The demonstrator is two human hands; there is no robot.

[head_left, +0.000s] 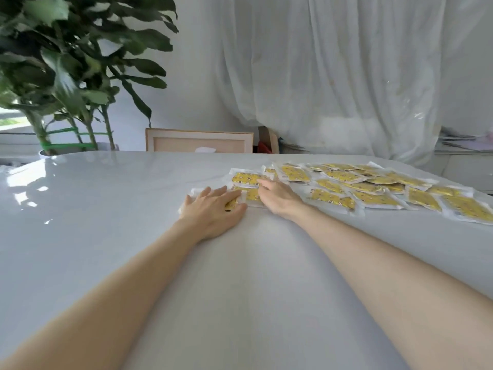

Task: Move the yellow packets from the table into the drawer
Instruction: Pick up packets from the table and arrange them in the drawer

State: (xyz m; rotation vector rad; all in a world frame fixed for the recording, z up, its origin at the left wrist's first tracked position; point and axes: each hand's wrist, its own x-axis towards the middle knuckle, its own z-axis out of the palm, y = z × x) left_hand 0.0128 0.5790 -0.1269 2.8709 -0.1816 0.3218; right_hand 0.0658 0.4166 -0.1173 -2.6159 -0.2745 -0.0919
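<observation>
Several yellow packets (373, 188) in clear wrappers lie spread over the far right part of the glossy white table (106, 209). My left hand (213, 209) lies flat with straight fingers on the leftmost packet (193, 193), which it mostly hides. My right hand (277, 197) reaches over the neighbouring packet (252, 194), its fingers stretched toward another packet (245, 178) just behind; whether the fingertips pinch that packet cannot be made out. No drawer is in view.
A large leafy plant (74, 62) stands behind the table's far left corner. A wooden frame (198, 140) leans behind the far edge. White curtains (346, 76) hang at the back, with a low shelf (464, 150) at the right.
</observation>
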